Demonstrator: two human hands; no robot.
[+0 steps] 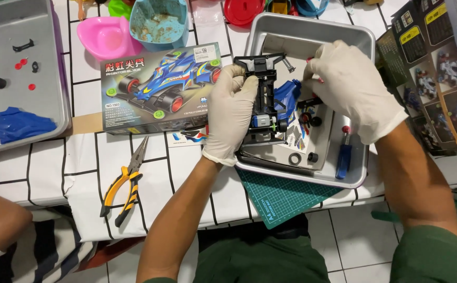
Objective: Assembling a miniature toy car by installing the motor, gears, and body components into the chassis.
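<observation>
My left hand (232, 107) clamps the black toy car frame (264, 99) steady above the metal tray (354, 175), catching loose bits, while my right hand (348, 84) fingers pinch its side.

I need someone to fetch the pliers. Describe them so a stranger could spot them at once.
Start at the toy car box lying on the white grid-patterned tablecloth, left of the gloved left hand. Just below the box lie the pliers, jaws pointing up towards it. Their yellow-and-black handles mark them out; no other tool lies there.

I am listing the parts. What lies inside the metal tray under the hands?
In the metal tray: a blue-handled screwdriver, a black ring and a sticker sheet. The black chassis and gloved hands cover the rest.
</observation>
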